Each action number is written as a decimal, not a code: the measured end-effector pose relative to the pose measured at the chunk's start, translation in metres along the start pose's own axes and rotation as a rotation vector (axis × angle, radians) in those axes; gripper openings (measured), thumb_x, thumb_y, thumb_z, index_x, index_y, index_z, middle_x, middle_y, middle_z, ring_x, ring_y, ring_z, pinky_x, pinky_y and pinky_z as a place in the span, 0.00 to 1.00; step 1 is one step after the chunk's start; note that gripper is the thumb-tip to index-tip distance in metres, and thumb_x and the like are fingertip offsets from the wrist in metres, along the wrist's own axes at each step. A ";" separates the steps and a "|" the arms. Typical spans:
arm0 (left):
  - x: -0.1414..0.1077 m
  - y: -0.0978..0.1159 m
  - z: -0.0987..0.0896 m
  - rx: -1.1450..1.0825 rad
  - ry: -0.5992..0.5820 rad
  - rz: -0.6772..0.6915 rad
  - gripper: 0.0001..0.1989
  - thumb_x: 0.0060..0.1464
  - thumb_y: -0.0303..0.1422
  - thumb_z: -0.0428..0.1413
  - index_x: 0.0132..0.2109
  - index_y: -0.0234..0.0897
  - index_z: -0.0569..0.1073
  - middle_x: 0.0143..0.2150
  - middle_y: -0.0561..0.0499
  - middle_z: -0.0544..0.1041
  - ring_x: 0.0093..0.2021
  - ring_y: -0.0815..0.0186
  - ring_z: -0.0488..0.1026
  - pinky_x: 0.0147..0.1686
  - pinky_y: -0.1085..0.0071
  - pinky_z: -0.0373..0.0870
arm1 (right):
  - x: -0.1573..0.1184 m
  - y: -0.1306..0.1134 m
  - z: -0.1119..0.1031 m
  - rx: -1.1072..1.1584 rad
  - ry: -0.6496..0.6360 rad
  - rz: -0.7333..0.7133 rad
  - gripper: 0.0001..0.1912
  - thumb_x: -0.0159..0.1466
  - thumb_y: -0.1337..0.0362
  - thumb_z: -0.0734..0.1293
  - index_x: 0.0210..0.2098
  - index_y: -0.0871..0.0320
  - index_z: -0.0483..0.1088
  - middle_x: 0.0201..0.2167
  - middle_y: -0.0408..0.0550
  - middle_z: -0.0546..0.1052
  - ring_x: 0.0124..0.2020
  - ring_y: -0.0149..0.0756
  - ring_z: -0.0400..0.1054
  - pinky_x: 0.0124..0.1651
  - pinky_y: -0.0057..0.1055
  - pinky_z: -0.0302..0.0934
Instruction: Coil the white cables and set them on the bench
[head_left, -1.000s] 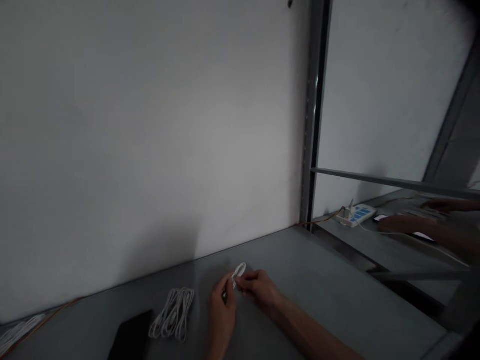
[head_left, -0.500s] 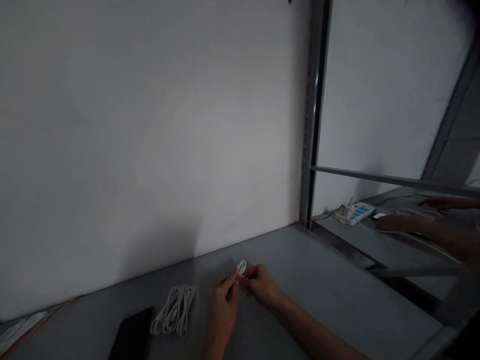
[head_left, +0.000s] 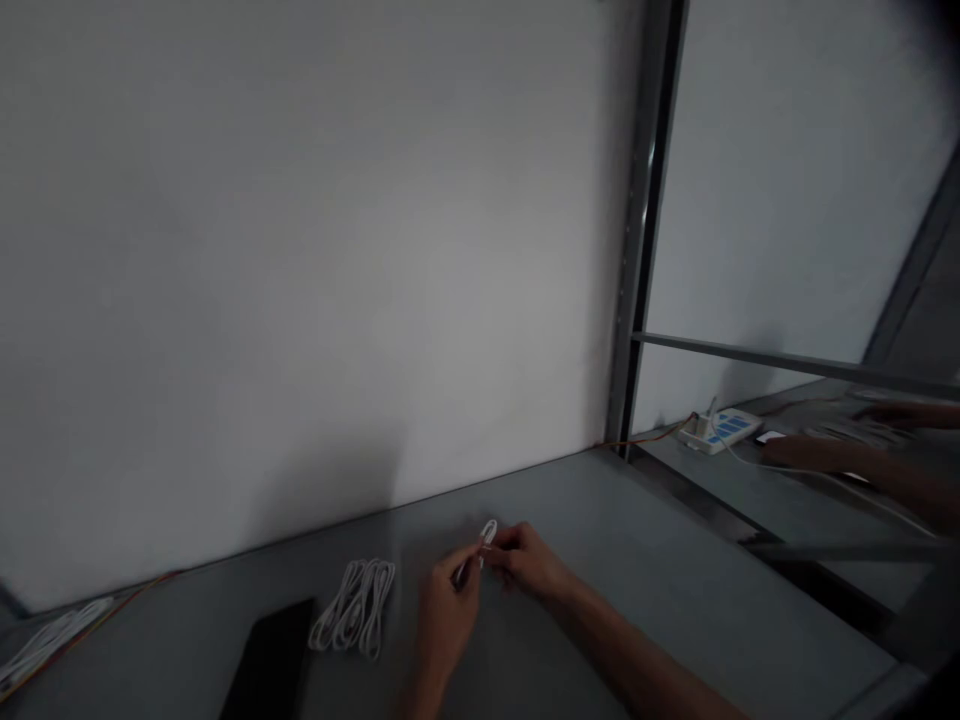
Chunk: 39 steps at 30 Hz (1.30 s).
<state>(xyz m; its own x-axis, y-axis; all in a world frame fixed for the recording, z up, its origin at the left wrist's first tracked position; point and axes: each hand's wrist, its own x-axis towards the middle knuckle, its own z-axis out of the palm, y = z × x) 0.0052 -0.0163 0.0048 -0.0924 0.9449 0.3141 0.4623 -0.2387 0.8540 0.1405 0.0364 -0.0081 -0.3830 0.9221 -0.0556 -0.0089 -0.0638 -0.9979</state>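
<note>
My left hand [head_left: 448, 620] and my right hand [head_left: 529, 560] meet above the grey tabletop [head_left: 675, 610], both pinching a small loop of white cable [head_left: 488, 535]. A short, thin end of it pokes out by my left fingers, partly hidden by them. To the left of my hands lies a bundled white cable [head_left: 352, 608]. A black phone or tablet [head_left: 270, 662] lies flat at the lower edge of the view, nearest my left hand.
Another white cable coil [head_left: 52, 635] and a thin orange wire [head_left: 127, 595] lie at the far left against a white wall [head_left: 300, 250]. Beyond a metal post [head_left: 645, 220], a co-worker's hands [head_left: 817, 453] work at a lower bench beside a white-and-blue power strip [head_left: 720, 430].
Both my hands still hold the cable loop, with small finger shifts. The whole scene sits slightly further right and higher as my head moves.
</note>
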 end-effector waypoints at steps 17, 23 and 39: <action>0.003 0.000 -0.002 0.068 -0.088 0.062 0.16 0.55 0.34 0.50 0.44 0.35 0.81 0.31 0.48 0.80 0.29 0.65 0.72 0.32 0.73 0.67 | 0.002 0.003 -0.005 0.241 -0.123 0.168 0.19 0.52 0.51 0.70 0.22 0.63 0.70 0.15 0.39 0.66 0.16 0.23 0.54 0.19 0.22 0.47; 0.003 0.002 -0.003 0.135 -0.080 0.099 0.15 0.55 0.32 0.50 0.36 0.35 0.82 0.27 0.49 0.78 0.27 0.66 0.71 0.29 0.74 0.65 | 0.002 0.005 -0.005 0.241 -0.154 0.148 0.22 0.52 0.47 0.70 0.23 0.63 0.71 0.14 0.38 0.64 0.15 0.24 0.53 0.19 0.23 0.47; 0.003 -0.013 0.006 0.389 -0.097 0.215 0.20 0.55 0.24 0.48 0.51 0.40 0.76 0.40 0.46 0.79 0.40 0.61 0.76 0.43 0.66 0.71 | 0.002 0.001 -0.005 0.016 -0.134 0.053 0.13 0.51 0.56 0.65 0.18 0.59 0.64 0.13 0.35 0.59 0.12 0.22 0.49 0.15 0.23 0.47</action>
<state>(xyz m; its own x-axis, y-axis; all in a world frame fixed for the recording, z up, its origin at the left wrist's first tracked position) 0.0042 -0.0087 -0.0081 0.1166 0.9042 0.4109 0.7609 -0.3472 0.5482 0.1441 0.0400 -0.0090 -0.5035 0.8579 -0.1026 0.0001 -0.1187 -0.9929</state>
